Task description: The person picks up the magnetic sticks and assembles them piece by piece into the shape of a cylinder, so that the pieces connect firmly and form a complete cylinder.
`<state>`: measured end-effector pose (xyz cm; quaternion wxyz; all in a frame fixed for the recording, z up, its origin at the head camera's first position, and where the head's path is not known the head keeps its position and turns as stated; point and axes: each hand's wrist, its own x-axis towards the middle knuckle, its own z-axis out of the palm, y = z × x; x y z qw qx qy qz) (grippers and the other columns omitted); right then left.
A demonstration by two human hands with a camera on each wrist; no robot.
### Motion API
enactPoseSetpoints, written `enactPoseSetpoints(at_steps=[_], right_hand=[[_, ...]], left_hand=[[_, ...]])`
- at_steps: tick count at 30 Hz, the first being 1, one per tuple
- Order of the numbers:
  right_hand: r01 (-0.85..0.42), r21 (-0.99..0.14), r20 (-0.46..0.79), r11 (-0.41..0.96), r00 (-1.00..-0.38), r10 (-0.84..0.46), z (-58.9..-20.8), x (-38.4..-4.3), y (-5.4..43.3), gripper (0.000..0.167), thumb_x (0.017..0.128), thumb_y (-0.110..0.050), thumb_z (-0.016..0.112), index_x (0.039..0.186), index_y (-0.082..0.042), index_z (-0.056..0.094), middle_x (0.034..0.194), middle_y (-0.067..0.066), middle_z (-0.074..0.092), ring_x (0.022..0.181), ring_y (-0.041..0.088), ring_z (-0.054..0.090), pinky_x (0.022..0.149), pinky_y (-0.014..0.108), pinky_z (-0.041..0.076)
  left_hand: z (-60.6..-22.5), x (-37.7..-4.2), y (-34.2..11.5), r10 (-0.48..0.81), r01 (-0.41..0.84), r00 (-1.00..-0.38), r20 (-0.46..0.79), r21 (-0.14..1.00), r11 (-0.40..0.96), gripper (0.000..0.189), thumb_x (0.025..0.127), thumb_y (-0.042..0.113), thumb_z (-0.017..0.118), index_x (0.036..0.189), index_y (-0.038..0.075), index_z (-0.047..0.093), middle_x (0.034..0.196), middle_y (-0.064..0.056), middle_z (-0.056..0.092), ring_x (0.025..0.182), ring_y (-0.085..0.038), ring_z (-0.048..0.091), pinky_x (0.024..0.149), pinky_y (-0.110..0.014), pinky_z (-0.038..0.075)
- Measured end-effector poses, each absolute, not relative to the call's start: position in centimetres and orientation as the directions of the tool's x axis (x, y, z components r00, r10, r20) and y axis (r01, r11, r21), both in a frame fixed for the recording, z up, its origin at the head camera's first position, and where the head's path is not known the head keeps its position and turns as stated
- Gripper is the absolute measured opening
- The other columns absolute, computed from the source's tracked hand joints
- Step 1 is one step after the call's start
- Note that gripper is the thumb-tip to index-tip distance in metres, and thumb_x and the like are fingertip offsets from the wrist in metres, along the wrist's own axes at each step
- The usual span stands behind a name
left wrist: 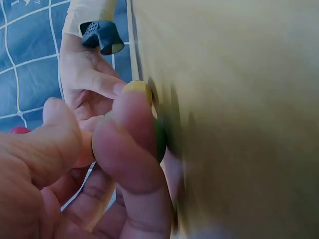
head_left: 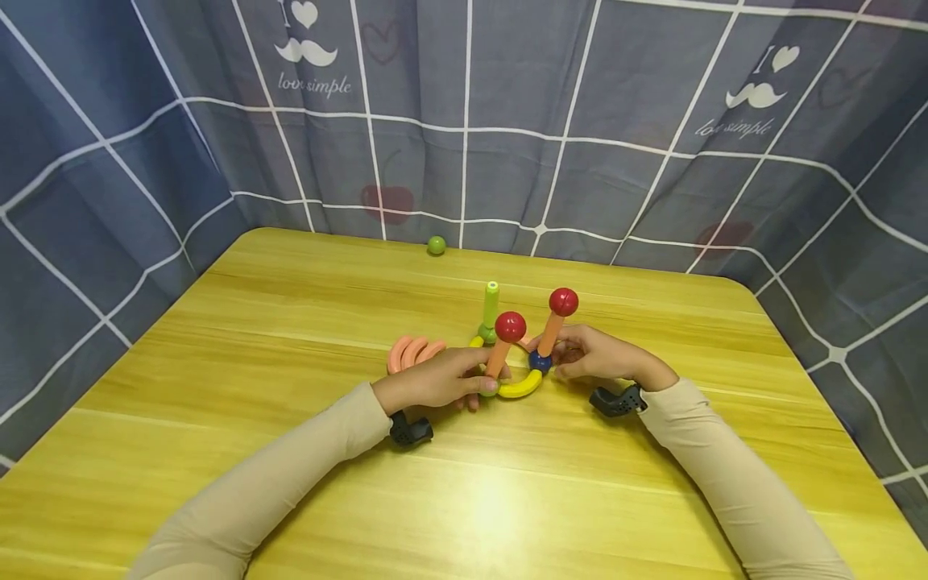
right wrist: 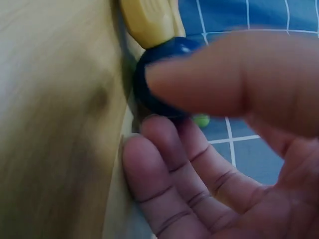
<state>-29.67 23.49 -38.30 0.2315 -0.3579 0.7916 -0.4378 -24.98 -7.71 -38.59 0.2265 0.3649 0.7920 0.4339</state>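
Note:
A magnetic-looking ball-and-rod construction stands on the table. My left hand (head_left: 442, 377) grips its near green ball (left wrist: 160, 139), below an orange rod (head_left: 497, 359) topped by a red ball (head_left: 511, 326). From there a yellow curved rod (head_left: 520, 387) runs to a blue ball (head_left: 540, 362). My right hand (head_left: 600, 354) holds that blue ball, thumb pressed on it and fingers curled around. A second orange rod (head_left: 551, 334), slightly tilted, rises from it to another red ball (head_left: 563, 301). Behind, a light green rod (head_left: 491, 304) stands upright on a green ball (head_left: 487, 333).
Several orange curved rods (head_left: 412, 352) lie beside the left hand, partly hidden by it. A loose green ball (head_left: 436, 245) sits near the far edge of the wooden table (head_left: 326, 290). A dark checked curtain (head_left: 420, 161) hangs behind. Both wrists carry black devices (head_left: 616, 400).

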Motion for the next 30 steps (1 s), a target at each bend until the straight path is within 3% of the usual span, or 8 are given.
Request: enactPoseSetpoints(at_steps=[3, 8, 12, 18, 21, 25, 30], right_hand=[[-0.366, -0.854, -0.056, 0.371, -0.643, -0.764, -38.5, -29.4, 23.7, 0.041, 0.097, 0.012, 0.07, 0.136, 0.018, 0.061, 0.119, 0.027, 0.071, 0.095, 0.015, 0.063, 0.086, 0.025, 0.055], [-0.406, -0.829, -0.026, 0.383, -0.657, -0.753, -38.3, -28.2, 24.0, 0.032, 0.096, 0.011, 0.074, 0.127, 0.013, 0.065, 0.122, 0.028, 0.068, 0.09, 0.015, 0.063, 0.082, 0.025, 0.056], [-0.448, -0.802, 0.009, 0.396, -0.671, -0.741, -38.4, -27.0, 24.2, 0.029, 0.095, 0.007, 0.077, 0.122, 0.008, 0.067, 0.109, 0.017, 0.068, 0.083, 0.016, 0.059, 0.075, 0.025, 0.053], [-0.487, -0.757, 0.03, 0.436, -0.692, -0.721, -38.3, -25.1, 24.3, 0.033, 0.095, 0.001, 0.081, 0.126, 0.002, 0.068, 0.097, 0.001, 0.063, 0.079, 0.014, 0.055, 0.071, 0.025, 0.05], [-0.536, -0.73, 0.049, 0.425, -0.661, -0.749, -38.3, -25.1, 24.4, 0.03, 0.096, 0.004, 0.079, 0.122, -0.003, 0.069, 0.106, 0.009, 0.067, 0.081, 0.013, 0.056, 0.071, 0.026, 0.05], [-0.63, -0.668, 0.126, 0.396, -0.619, -0.775, -38.5, -25.5, 24.5, 0.033, 0.094, 0.016, 0.072, 0.114, -0.011, 0.07, 0.13, 0.019, 0.071, 0.094, 0.021, 0.065, 0.081, 0.026, 0.053], [-0.722, -0.571, 0.221, 0.391, -0.594, -0.773, -38.9, -25.9, 24.2, 0.031, 0.095, 0.015, 0.073, 0.107, -0.014, 0.073, 0.125, 0.015, 0.076, 0.119, 0.039, 0.071, 0.101, 0.035, 0.057]], left_hand=[[-38.7, -25.3, -7.7, 0.758, 0.385, -0.651, -0.039, 0.843, 0.375, 0.026, 0.112, 0.01, 0.059, 0.136, -0.001, 0.063, 0.106, -0.011, 0.07, 0.073, -0.011, 0.065, 0.063, -0.025, 0.054], [-38.9, -25.7, -7.5, 0.727, 0.365, -0.686, -0.03, 0.85, 0.38, 0.025, 0.112, 0.011, 0.058, 0.134, 0.001, 0.066, 0.129, -0.014, 0.069, 0.078, -0.012, 0.061, 0.072, -0.025, 0.054], [-38.9, -25.9, -7.4, 0.705, 0.341, -0.708, -0.035, 0.857, 0.385, 0.026, 0.112, 0.012, 0.059, 0.135, 0.001, 0.066, 0.143, -0.016, 0.066, 0.084, -0.013, 0.059, 0.079, -0.025, 0.053], [-38.9, -26.3, -7.2, 0.686, 0.33, -0.725, -0.051, 0.849, 0.412, 0.028, 0.112, 0.014, 0.06, 0.137, 0.004, 0.066, 0.134, -0.011, 0.068, 0.081, -0.015, 0.055, 0.079, -0.027, 0.048], [-39.1, -26.5, -7.2, 0.681, 0.338, -0.731, -0.054, 0.838, 0.429, 0.029, 0.112, 0.016, 0.06, 0.138, 0.005, 0.067, 0.133, -0.01, 0.067, 0.092, -0.018, 0.056, 0.086, -0.03, 0.047], [-39.1, -26.6, -7.4, 0.671, 0.361, -0.741, -0.033, 0.823, 0.439, 0.037, 0.11, 0.018, 0.064, 0.145, 0.007, 0.064, 0.145, -0.011, 0.065, 0.101, -0.019, 0.056, 0.093, -0.032, 0.047], [-38.4, -26.0, -8.1, 0.606, 0.301, -0.795, -0.005, 0.865, 0.402, 0.057, 0.101, 0.012, 0.079, 0.149, 0.001, 0.051, 0.125, -0.02, 0.062, 0.078, -0.017, 0.046, 0.073, -0.028, 0.041]])
